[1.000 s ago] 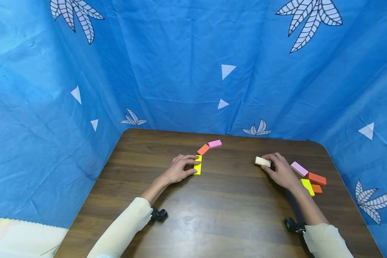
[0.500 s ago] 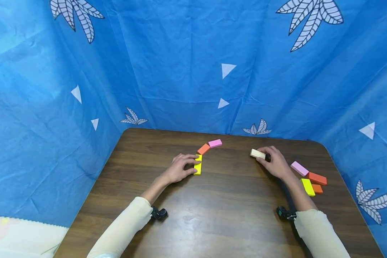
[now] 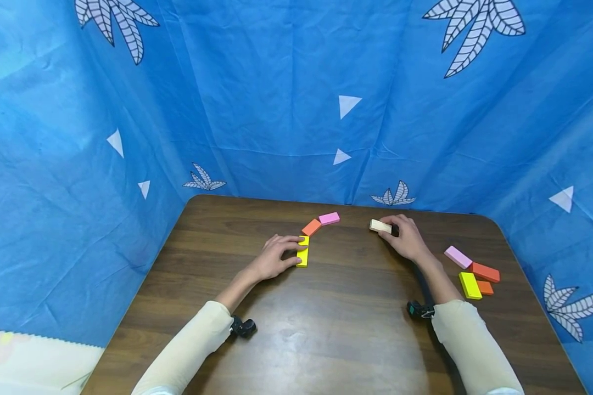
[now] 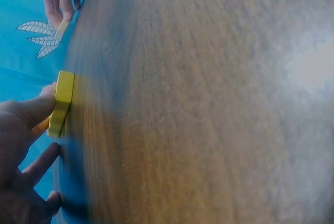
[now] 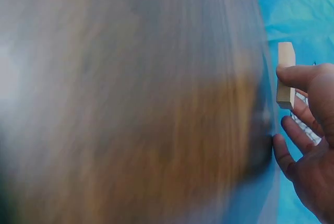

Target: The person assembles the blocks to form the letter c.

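My left hand (image 3: 273, 258) pinches a yellow wooden block (image 3: 302, 252) between thumb and fingers; the block lies flat on the table, and its long side shows in the left wrist view (image 4: 63, 101). An orange block (image 3: 312, 227) meets its far end at an angle, and a pink block (image 3: 329, 218) continues the curved row to the right. My right hand (image 3: 404, 240) holds a plain wood-coloured block (image 3: 380, 226) by its right end. In the right wrist view the thumb presses the near face of that wooden block (image 5: 285, 75), with the other fingers spread below.
On the right side of the brown table (image 3: 296, 340) lie a light pink block (image 3: 458, 257), a red block (image 3: 485, 272), a yellow block (image 3: 470, 286) and a small orange block (image 3: 485, 288), close together. A blue patterned curtain (image 3: 277, 109) hangs behind the table.
My right hand has carried the wood-coloured block leftward and farther back, nearer to the pink block at the row's end. My left hand stays at the yellow block.
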A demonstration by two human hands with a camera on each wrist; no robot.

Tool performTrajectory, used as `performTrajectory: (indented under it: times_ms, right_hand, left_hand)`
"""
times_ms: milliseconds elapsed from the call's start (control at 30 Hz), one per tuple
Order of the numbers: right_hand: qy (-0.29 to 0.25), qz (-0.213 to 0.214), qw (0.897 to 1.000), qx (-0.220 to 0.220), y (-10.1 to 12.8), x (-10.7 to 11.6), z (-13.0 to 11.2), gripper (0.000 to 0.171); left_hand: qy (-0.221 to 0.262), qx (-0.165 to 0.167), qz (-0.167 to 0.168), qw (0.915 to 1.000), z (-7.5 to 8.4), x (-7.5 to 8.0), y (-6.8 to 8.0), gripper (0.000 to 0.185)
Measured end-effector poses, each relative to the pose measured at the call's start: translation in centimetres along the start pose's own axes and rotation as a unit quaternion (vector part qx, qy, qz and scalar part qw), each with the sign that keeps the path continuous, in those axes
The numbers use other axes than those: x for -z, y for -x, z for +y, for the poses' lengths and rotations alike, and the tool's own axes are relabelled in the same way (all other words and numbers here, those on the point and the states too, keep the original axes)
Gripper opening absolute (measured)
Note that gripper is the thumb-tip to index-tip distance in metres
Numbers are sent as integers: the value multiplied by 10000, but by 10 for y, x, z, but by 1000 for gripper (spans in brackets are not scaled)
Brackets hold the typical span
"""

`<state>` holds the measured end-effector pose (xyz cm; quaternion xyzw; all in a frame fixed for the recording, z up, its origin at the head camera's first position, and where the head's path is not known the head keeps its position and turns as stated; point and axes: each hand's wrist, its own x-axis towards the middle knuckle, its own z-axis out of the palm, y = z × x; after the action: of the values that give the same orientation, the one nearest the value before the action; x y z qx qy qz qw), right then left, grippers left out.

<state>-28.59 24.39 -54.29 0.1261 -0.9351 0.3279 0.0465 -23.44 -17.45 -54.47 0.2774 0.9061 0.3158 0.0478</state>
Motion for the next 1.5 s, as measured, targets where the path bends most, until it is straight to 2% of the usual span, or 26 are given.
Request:
performTrajectory:
  times_ms: [233, 600, 900, 1500]
  right_hand:
    - [-179, -170, 9997, -11, -15, -11, -12, 37]
    - [-100, -219, 9997, 19, -31, -22, -26, 36]
    - [-419, -164, 9989, -106, -44, -32, -30, 36]
    - [-494, -441, 9977, -143, -69, -42, -38, 35]
  left_hand:
    - [-13, -3, 23, 10000, 0, 1, 1, 40]
    - [-26, -50, 43, 10000, -4, -2, -1, 40]
    - [8, -16, 37, 10000, -6, -3, -2, 40]
    - [-10, -11, 82, 10000, -6, -3, -7, 40]
